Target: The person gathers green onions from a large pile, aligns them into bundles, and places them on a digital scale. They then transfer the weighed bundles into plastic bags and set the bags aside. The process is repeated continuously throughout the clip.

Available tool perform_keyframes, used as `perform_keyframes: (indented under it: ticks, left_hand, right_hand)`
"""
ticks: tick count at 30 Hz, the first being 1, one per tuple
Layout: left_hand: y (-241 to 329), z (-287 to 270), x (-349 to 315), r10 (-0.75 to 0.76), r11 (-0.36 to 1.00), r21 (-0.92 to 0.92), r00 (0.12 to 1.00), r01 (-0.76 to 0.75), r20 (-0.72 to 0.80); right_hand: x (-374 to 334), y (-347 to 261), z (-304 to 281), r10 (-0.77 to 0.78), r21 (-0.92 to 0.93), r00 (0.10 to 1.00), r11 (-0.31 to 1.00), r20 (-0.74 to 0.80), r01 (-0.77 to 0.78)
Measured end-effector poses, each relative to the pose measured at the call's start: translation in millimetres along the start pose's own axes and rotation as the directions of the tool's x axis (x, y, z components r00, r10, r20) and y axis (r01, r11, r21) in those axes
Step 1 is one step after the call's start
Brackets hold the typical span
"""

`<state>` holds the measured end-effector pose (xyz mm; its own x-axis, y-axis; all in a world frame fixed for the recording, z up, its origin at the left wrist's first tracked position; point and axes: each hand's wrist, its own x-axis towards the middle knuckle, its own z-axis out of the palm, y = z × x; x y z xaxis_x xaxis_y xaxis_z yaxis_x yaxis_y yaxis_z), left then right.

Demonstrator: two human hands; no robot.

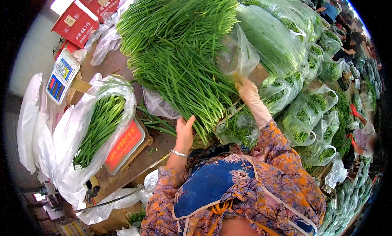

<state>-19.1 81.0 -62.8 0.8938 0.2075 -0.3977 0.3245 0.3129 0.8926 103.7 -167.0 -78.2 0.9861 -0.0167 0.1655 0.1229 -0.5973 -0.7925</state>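
Observation:
A large heap of long green garlic chives (179,60) lies on the table in front of me, cut ends toward me. My left hand (184,135), a bracelet on its wrist, is at the near left edge of the heap. Its thumb and fingers are apart, beside the stalk ends. At the right edge of the heap is my right hand (247,91), in a pale glove. Its fingertips are blurred and partly hidden, so their grip does not show. Just beyond it stands up a loose see-through plastic bag (245,56).
A digital scale (62,77) stands at left, with an open white bag of chives (102,121) beside its display, over a red-and-silver plate (124,148). Red boxes (77,24) stand at the far left. Bagged greens (273,36) crowd the right, where other people (349,46) are.

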Motion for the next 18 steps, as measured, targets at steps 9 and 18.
perform_keyframes:
  ticks: [9, 18]
  left_hand:
    - [34, 67, 11, 0.566, 0.127, 0.532, 0.501, -0.837, 0.654]
    - [6, 38, 32, 0.479, -0.031, 0.735, 0.635, -0.677, 0.606]
  right_hand:
    - [-18, -71, 15, 0.335, -0.381, 0.79, 0.914, 0.513, -0.139]
    - [-28, -36, 36, 0.327, 0.645, 0.86, 0.568, 0.393, -0.511]
